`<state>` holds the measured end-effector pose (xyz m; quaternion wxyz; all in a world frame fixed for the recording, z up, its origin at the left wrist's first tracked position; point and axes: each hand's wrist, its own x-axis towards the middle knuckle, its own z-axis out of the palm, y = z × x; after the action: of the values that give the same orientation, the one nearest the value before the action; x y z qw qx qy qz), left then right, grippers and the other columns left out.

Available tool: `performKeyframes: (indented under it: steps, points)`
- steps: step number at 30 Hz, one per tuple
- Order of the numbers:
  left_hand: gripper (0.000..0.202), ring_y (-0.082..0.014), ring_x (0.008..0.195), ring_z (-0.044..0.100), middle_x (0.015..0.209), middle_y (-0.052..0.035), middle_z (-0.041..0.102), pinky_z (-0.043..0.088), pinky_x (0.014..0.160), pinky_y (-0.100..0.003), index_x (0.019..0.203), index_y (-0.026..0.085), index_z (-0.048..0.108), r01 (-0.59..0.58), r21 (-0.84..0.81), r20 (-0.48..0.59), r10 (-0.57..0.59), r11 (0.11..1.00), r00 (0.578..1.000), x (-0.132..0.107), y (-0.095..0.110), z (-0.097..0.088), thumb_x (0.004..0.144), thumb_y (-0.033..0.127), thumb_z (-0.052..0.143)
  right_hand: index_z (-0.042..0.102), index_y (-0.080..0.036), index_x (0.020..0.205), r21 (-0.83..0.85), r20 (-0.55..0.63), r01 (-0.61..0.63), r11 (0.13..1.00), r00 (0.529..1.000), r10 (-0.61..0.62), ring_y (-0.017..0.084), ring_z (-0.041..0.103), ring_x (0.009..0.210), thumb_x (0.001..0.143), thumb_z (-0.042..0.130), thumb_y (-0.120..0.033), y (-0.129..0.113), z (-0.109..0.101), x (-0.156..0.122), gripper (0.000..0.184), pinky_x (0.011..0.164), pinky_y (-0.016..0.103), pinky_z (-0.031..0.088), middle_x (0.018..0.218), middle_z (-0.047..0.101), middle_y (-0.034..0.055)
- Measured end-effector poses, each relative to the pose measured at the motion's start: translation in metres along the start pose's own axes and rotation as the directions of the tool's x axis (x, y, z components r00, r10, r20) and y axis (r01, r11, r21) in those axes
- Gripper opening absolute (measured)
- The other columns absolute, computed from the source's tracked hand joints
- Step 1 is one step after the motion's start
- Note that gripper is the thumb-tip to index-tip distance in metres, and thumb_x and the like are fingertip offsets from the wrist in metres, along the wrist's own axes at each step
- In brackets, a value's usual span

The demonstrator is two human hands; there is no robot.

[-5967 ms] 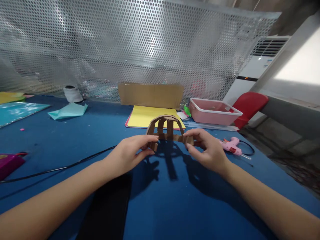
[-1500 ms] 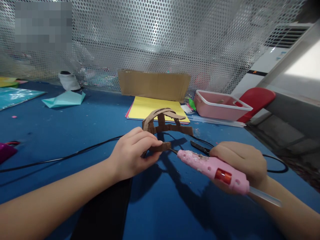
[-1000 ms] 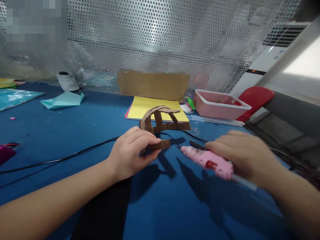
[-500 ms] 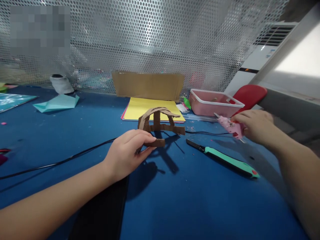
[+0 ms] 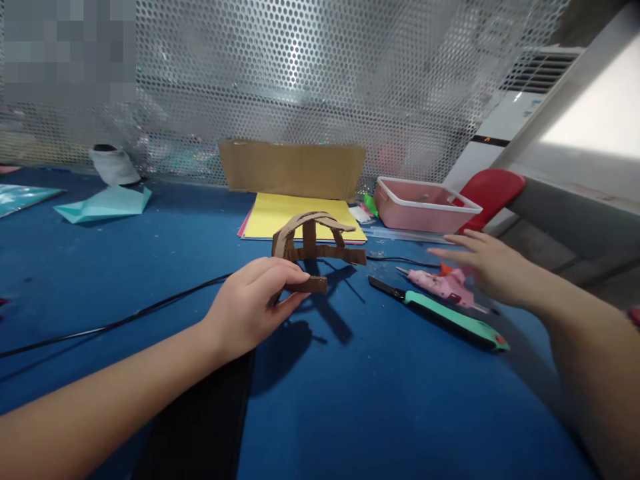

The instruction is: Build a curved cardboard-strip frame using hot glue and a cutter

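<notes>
A frame of curved brown cardboard strips [image 5: 311, 252] is held by my left hand [image 5: 257, 300], whose thumb and fingers pinch one strip near its end. The strips form arches above a band with free ends pointing right. On the right, my right hand [image 5: 493, 267] hovers with its fingers spread and holds nothing. Just beside it, a pink hot glue gun [image 5: 443, 284] lies on the blue table, its metal tip pointing left. In front of the glue gun lies a utility knife [image 5: 450, 319] with a green and black handle and its dark blade out.
Behind the frame are a stack of yellow paper [image 5: 260, 217] and an upright cardboard piece [image 5: 293, 168]. A pink basket [image 5: 427, 215] stands at the back right. Folded blue paper [image 5: 105, 205] lies left. A black cable [image 5: 135, 313] crosses the blue table [image 5: 380, 413]. A black panel [image 5: 200, 420] lies in front.
My right hand has let go of the hot glue gun, which now lies on the table, and its fingers have opened. My left hand still holds the cardboard frame.
</notes>
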<state>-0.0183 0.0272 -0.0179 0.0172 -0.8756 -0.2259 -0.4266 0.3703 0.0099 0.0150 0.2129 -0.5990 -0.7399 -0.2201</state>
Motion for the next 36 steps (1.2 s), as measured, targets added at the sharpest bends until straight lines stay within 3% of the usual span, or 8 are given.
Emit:
performKeyframes:
  steps: [3,5,9,14,21,27,30,36]
  points:
    - [0.011,-0.0162,0.087,0.068,0.092,-0.005,0.07,0.057,0.071,-0.028,0.098,0.02,0.058,-0.003,-0.025,0.013,0.003,1.0,1.0,0.001,0.0,0.0,0.087,0.017,0.061,0.069,-0.019,0.101,0.127,-0.108,0.006,0.992,0.994,0.008,0.022,0.068,0.093,0.081,0.046,-0.01,-0.038,-0.001,0.002,0.031,0.082,0.036,0.054,0.101,0.072,0.0104]
    - [0.012,-0.0157,0.086,0.067,0.092,-0.0044,0.07,0.056,0.07,-0.028,0.098,0.02,0.058,0.004,-0.039,0.019,-0.003,0.999,1.0,0.0,-0.001,0.001,0.087,0.017,0.061,0.066,-0.019,0.104,0.207,-0.128,0.013,0.978,0.992,0.014,0.019,0.069,0.082,0.09,0.044,-0.018,-0.064,0.008,0.002,0.026,0.073,0.032,0.056,0.095,0.072,0.0087]
    - [0.014,-0.0145,0.084,0.067,0.093,-0.0044,0.069,0.055,0.066,-0.025,0.099,0.02,0.058,0.034,-0.12,0.038,-0.029,0.992,0.999,-0.001,-0.003,0.001,0.086,0.016,0.063,0.062,-0.022,0.114,0.478,0.011,0.089,0.874,0.994,-0.108,0.017,0.07,0.081,0.09,0.046,-0.02,-0.093,0.033,0.006,0.029,0.072,0.03,0.057,0.099,0.071,0.0064]
    - [0.011,-0.0143,0.085,0.067,0.094,-0.005,0.069,0.054,0.062,-0.023,0.097,0.02,0.06,0.06,-0.201,0.093,-0.042,0.978,0.995,0.0,0.0,-0.001,0.087,0.016,0.061,0.058,-0.023,0.122,0.685,0.097,0.079,0.724,0.975,-0.198,0.017,0.068,0.083,0.087,0.048,-0.017,-0.102,0.045,0.005,0.037,0.072,0.031,0.056,0.096,0.069,0.0056]
    - [0.006,-0.0142,0.08,0.066,0.091,-0.0033,0.07,0.054,0.062,-0.025,0.094,0.022,0.059,0.112,-0.177,0.103,-0.095,0.978,0.99,0.002,0.0,0.0,0.087,0.021,0.06,0.065,-0.02,0.107,0.672,0.04,0.109,0.732,0.982,-0.183,0.016,0.066,0.077,0.085,0.047,-0.01,-0.115,0.045,0.002,0.03,0.072,0.03,0.053,0.087,0.07,0.0041]
    - [0.009,-0.0141,0.083,0.066,0.092,-0.0034,0.069,0.053,0.071,-0.025,0.093,0.019,0.06,0.148,-0.033,0.219,-0.138,0.988,0.966,-0.001,-0.005,-0.002,0.088,0.015,0.053,0.065,-0.015,0.098,0.498,-0.046,0.364,0.787,0.917,-0.396,0.017,0.066,0.09,0.093,0.046,-0.012,-0.134,0.035,-0.008,0.02,0.079,0.028,0.054,0.101,0.068,0.0102]
    - [0.012,-0.0146,0.085,0.066,0.095,-0.0024,0.069,0.052,0.074,-0.025,0.093,0.02,0.062,0.123,0.044,0.292,-0.131,0.991,0.948,-0.003,-0.004,-0.002,0.09,0.015,0.051,0.064,-0.016,0.094,0.452,-0.022,0.389,0.803,0.905,-0.426,0.018,0.066,0.085,0.094,0.041,-0.01,-0.145,0.034,-0.013,0.023,0.073,0.028,0.055,0.096,0.068,0.0098]
    - [0.018,-0.0149,0.072,0.067,0.083,0.0003,0.071,0.047,0.058,-0.022,0.091,0.022,0.064,0.075,0.174,0.37,-0.135,0.982,0.919,-0.001,0.002,-0.001,0.089,0.015,0.048,0.065,-0.018,0.097,0.466,-0.049,0.373,0.802,0.916,-0.397,0.016,0.066,0.086,0.094,0.04,-0.009,-0.154,0.039,-0.013,0.026,0.073,0.027,0.056,0.097,0.07,0.008]
